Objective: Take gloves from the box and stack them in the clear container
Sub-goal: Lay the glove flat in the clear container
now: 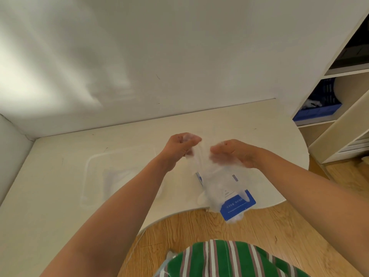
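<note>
- Pinched between left hand [180,145] and right hand [232,151], a thin glove [201,158] hangs above the box [237,206].
- Next, probably: carry it left and lay it flat in the clear container [86,176].

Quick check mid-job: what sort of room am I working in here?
Probably a home room or small office: a white table against a plain wall, wood-look floor, and open shelving holding a blue bin.

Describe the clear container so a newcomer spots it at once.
Start at the cream table. Left of the blue-and-white cardboard glove box sits a clear rectangular plastic container. Unlike the box, it is see-through, holding a pale glove stack.
</note>
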Demonstrator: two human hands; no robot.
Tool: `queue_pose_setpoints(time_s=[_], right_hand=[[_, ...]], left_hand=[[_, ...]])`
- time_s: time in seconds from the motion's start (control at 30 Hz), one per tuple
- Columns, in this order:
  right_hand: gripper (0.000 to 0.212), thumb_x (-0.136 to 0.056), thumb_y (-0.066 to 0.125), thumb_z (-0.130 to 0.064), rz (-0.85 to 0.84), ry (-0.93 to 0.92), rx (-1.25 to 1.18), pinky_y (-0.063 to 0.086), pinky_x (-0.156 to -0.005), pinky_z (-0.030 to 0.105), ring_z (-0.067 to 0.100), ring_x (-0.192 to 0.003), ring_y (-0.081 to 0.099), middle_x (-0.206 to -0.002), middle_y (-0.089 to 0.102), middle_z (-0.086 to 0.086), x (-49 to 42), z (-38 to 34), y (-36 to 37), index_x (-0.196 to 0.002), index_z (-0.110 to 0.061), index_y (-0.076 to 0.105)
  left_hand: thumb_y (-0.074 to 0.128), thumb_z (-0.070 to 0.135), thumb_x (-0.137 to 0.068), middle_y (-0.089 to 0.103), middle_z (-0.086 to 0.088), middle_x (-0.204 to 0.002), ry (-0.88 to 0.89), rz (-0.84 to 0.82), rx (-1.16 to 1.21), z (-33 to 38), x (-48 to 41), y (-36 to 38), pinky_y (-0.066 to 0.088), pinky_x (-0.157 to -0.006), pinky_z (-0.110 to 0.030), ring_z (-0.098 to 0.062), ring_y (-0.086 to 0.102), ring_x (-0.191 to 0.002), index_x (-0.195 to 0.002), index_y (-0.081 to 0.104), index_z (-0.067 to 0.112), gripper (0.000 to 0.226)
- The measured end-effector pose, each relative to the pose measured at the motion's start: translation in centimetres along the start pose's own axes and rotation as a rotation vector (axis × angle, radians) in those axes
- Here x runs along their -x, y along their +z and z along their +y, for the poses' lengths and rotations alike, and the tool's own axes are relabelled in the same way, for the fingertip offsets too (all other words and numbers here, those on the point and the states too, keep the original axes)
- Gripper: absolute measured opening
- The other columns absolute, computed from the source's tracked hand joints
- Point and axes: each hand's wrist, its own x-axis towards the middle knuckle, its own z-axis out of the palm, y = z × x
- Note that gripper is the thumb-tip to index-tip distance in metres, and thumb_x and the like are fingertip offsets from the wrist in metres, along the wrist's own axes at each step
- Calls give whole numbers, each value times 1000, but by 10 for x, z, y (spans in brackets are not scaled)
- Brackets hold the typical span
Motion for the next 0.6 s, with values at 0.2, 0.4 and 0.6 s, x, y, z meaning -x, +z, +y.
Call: queue_pose_setpoints(time_s=[0.2,0.4,0.6], right_hand=[[5,-92,64,-10,120,-169,53,48,-56,20,10,-59,55,-83,67,7,-21,-20,23,-96,-9,60],[13,-90,66,-11,-55,-174,329,36,-50,20,10,-51,44,-82,70,5,-57,-50,76,-103,-9,64],[29,-81,75,-9,68,-217,615,43,-51,19,10,-57,58,-73,67,-4,-101,-61,140,-107,-2,64]], left_hand=[[53,38,-98,55,-9,-68,-89,-35,78,-3,18,-55,51,-69,-32,-20,59,-63,-108,70,8,36],[53,69,-81,71,-14,-111,-309,-123,149,4,38,-116,54,-79,-35,-27,68,-99,-120,65,6,75],[61,18,-94,65,-8,-69,-181,248,-191,-15,55,-153,41,-43,-21,-12,53,-43,-98,67,3,17]])
